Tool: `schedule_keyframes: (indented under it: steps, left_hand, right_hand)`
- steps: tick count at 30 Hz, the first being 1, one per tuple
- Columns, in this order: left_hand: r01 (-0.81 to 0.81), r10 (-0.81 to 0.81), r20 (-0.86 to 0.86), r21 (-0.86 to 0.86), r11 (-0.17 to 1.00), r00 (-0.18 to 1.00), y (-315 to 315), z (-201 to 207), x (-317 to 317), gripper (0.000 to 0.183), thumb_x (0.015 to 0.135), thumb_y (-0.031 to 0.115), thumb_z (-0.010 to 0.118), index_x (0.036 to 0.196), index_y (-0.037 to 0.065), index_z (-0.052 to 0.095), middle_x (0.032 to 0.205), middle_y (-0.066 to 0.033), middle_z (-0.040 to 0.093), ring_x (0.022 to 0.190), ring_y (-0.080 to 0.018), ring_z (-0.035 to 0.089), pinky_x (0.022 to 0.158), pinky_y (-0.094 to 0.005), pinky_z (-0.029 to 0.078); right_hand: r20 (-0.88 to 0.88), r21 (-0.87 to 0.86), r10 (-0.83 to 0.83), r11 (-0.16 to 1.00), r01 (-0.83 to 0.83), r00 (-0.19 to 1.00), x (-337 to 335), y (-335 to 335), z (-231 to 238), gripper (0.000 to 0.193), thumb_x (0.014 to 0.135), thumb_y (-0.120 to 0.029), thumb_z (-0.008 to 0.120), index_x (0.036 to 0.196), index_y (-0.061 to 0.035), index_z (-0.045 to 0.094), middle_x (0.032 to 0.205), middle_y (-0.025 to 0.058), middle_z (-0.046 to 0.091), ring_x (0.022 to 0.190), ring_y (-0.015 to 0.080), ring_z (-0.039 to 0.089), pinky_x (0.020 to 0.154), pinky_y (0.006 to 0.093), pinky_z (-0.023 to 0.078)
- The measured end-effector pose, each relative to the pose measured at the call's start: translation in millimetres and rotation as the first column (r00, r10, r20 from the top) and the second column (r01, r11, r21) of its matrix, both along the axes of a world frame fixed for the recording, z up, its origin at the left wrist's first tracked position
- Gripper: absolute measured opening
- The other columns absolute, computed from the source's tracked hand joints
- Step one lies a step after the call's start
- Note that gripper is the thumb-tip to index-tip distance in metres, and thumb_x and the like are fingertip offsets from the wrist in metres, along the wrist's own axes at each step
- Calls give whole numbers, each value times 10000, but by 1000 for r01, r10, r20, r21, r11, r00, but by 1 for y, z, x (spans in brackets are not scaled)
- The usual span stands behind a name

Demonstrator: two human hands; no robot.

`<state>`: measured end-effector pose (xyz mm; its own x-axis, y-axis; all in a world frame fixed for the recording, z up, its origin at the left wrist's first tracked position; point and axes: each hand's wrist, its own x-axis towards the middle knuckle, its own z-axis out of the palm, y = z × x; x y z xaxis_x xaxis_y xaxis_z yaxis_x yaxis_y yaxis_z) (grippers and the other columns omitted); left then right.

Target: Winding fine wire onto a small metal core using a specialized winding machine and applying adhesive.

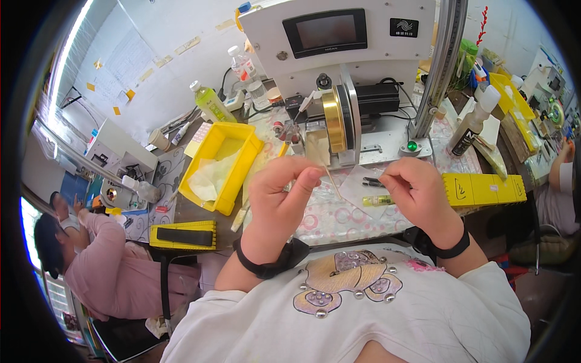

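A: Where are the two hands?
B: Both hover over the surface (330,225), in from its near edge. The left hand (277,193) has thumb and forefinger pressed together, apparently on the top end of a thin pale stick (334,184), which slants down to the right.

A: And the right hand (419,190)?
B: Its fingertips are pinched close, seemingly on black tweezers (371,181) whose two prongs point left, toward the stick.

A: What lies nearby?
B: A small yellow-green tube (376,200) rests below the tweezers, toward the near edge. A long yellow box (484,189) sits by the near right corner.

A: Behind the hands?
B: A white machine (396,63) with a dark screen (327,31) stands along the far edge; its gold wheel (332,121) is just beyond the stick.

A: On the left?
B: A yellow bin (244,172) holding crumpled white paper (212,180), and, nearer the far edge, a bottle of green liquid (212,104).
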<state>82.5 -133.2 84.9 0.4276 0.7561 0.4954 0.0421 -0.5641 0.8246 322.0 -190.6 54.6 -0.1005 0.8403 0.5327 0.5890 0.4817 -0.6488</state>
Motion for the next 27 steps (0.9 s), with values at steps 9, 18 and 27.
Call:
schedule_keyframes:
  steps: [9, 18, 27]
  left_hand:
    - [200, 272, -606, 596, 778, 748, -15, -11, 45, 621, 756, 408, 736, 1321, 211, 567, 1477, -94, 420, 1407, -320, 314, 1120, -528, 224]
    - [2, 167, -320, 467, 884, 932, -6, -15, 27, 104, 780, 146, 726, 796, 48, 695, 914, -115, 702, 778, -285, 669, 683, -346, 518]
    - [33, 138, -336, 455, 890, 932, -2, -16, 34, 165, 787, 190, 732, 878, 59, 691, 869, -102, 693, 725, -285, 665, 613, -355, 527]
  right_hand:
    - [-956, 81, 257, 696, -713, 142, 1, 12, 8, 834, 939, -637, 370, 1522, -74, 175, 1501, 189, 331, 1335, 294, 406, 1099, 440, 328]
    - [-178, 744, -484, 503, 439, 857, 96, 61, 97, 422, 905, -213, 654, 1270, -43, 528, 1191, 103, 621, 1094, 184, 593, 943, 316, 459]
    - [-131, 240, -506, 818, 523, 852, 183, 132, 150, 625, 865, -354, 685, 1347, -42, 437, 1153, 162, 605, 984, 228, 605, 864, 330, 485]
